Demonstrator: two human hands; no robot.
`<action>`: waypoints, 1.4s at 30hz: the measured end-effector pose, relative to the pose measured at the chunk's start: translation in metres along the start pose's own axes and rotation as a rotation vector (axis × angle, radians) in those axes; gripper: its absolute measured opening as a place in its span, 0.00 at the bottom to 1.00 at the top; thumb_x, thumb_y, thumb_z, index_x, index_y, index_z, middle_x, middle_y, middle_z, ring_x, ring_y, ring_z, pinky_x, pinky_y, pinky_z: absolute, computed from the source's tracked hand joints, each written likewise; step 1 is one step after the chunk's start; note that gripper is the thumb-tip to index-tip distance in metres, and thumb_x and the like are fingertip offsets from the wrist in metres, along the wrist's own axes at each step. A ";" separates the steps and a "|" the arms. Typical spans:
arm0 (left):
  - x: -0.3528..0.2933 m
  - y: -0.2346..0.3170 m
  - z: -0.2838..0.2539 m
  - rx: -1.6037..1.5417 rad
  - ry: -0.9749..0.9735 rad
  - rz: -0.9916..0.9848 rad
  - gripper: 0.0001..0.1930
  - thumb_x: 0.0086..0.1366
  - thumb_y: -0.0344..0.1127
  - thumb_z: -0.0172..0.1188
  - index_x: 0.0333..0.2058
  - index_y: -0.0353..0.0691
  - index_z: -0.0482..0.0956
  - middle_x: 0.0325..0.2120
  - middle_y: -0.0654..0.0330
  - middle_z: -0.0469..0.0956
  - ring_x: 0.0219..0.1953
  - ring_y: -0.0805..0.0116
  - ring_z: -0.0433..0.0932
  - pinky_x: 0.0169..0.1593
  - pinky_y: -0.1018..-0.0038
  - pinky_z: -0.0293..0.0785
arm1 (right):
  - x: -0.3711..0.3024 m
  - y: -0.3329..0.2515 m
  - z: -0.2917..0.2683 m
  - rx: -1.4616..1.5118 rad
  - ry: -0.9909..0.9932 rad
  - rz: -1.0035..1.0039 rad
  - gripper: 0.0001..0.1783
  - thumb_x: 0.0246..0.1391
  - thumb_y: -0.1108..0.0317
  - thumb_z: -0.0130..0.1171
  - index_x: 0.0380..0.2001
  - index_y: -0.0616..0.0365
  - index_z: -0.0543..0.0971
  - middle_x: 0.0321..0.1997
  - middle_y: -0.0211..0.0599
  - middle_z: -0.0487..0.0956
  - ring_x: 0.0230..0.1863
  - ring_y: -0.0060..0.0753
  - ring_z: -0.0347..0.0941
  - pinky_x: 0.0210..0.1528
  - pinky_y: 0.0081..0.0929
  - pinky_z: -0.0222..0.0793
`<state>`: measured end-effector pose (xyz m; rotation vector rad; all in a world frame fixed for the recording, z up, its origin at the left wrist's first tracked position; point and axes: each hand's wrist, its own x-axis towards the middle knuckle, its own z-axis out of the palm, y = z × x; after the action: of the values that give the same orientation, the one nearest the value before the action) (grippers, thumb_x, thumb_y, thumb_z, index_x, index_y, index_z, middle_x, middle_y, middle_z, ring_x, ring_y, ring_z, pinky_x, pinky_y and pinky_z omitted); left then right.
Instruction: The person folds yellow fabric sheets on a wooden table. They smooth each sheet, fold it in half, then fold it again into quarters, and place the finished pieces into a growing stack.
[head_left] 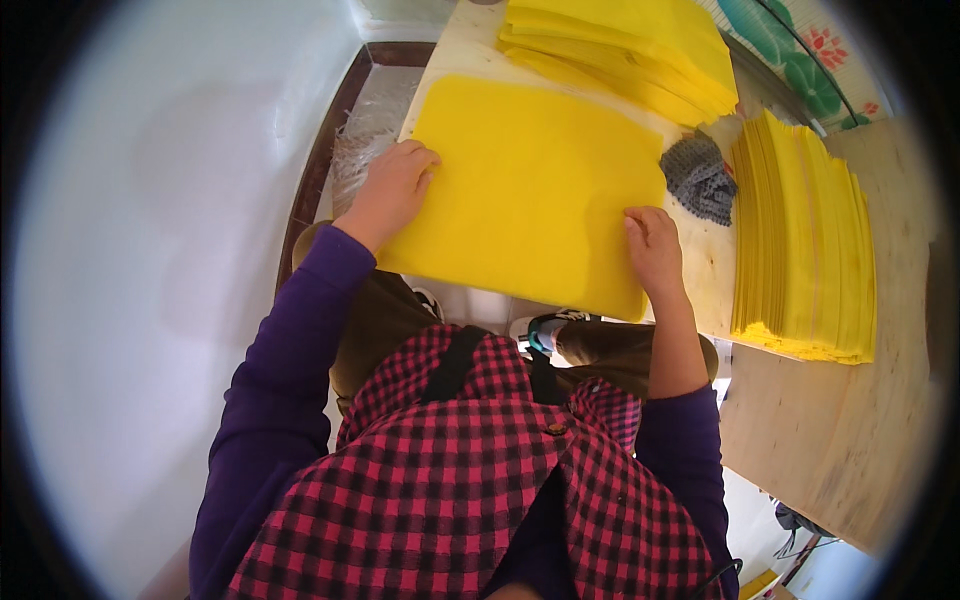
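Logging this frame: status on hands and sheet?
Left hand and right hand flat on yellow sheet. Sheet on wooden table. Grey glove beside it, clear.

To your left stands a plain white wall [170, 200] in soft, even daylight, with a dark brown wooden skirting strip [318, 160] curving along its foot. You are at a pale plywood worktable [840, 440] whose bare grained top runs off to your right, and beyond its far edge you see a panel printed with green leaves and pink flowers [800, 60].
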<state>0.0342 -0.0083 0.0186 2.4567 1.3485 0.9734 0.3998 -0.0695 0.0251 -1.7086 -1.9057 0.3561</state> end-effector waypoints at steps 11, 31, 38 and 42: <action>-0.002 -0.014 -0.001 -0.032 -0.011 0.022 0.07 0.54 0.23 0.54 0.33 0.37 0.75 0.32 0.51 0.75 0.39 0.48 0.73 0.44 0.60 0.70 | -0.025 -0.014 0.006 -0.052 -0.003 -0.021 0.10 0.56 0.69 0.54 0.39 0.62 0.77 0.43 0.46 0.76 0.49 0.49 0.69 0.54 0.37 0.63; -0.023 0.005 -0.016 -0.042 -0.066 0.007 0.08 0.55 0.24 0.54 0.35 0.36 0.77 0.35 0.51 0.76 0.41 0.49 0.73 0.45 0.61 0.69 | -0.039 -0.019 0.003 0.006 -0.037 -0.013 0.11 0.54 0.69 0.55 0.39 0.63 0.77 0.42 0.47 0.76 0.49 0.50 0.69 0.54 0.36 0.64; -0.061 0.009 -0.024 -0.352 0.256 -0.368 0.09 0.58 0.24 0.54 0.39 0.37 0.74 0.40 0.56 0.74 0.43 0.62 0.73 0.46 0.68 0.69 | -0.032 0.008 -0.007 0.209 0.098 0.213 0.14 0.56 0.68 0.55 0.44 0.62 0.76 0.45 0.44 0.76 0.46 0.41 0.73 0.49 0.31 0.69; -0.115 0.036 -0.032 -0.968 0.438 -0.952 0.11 0.62 0.27 0.55 0.44 0.40 0.72 0.41 0.62 0.72 0.45 0.69 0.71 0.50 0.71 0.68 | -0.056 0.014 -0.024 0.313 0.104 0.383 0.14 0.59 0.67 0.54 0.45 0.65 0.75 0.39 0.35 0.78 0.40 0.25 0.73 0.45 0.23 0.68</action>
<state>-0.0045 -0.1266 0.0061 0.7831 1.4001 1.4020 0.4271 -0.1254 0.0248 -1.8266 -1.3588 0.6584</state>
